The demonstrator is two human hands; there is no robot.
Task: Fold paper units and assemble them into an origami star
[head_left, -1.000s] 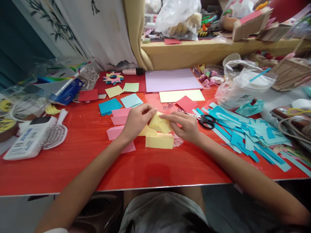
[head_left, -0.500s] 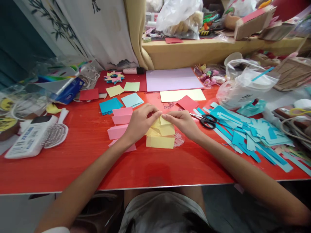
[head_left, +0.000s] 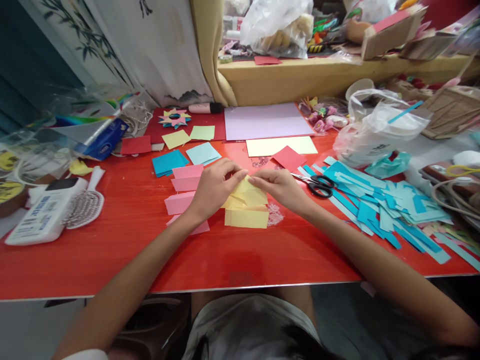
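Note:
Between my two hands is a piece of yellow paper [head_left: 245, 186], pinched near its upper edge. My left hand [head_left: 220, 186] closes thumb and fingers on its left side, while my right hand [head_left: 279, 186] grips the right side; the fingertips nearly meet. Beneath and in front lie folded yellow papers [head_left: 246, 218] on the red table. Folded pink papers [head_left: 183, 202] stand in a column left of my left hand, which partly hides them. Black-handled scissors [head_left: 318, 185] rest just right of my right hand, near a red paper square [head_left: 288, 158].
Blue paper strips [head_left: 386, 200] spread over the table's right side. Blue squares [head_left: 170, 163] and a paper star ring [head_left: 174, 118] lie at the back left, beside a lilac sheet [head_left: 268, 122]. A hairbrush [head_left: 85, 205] and white bottle [head_left: 47, 212] lie left; a plastic bag [head_left: 378, 130] stands right.
The yellow paper's raised flap between my fingertips has shifted and now looks flatter. Both hands keep nearly the same place and grip; the whole view has moved slightly.

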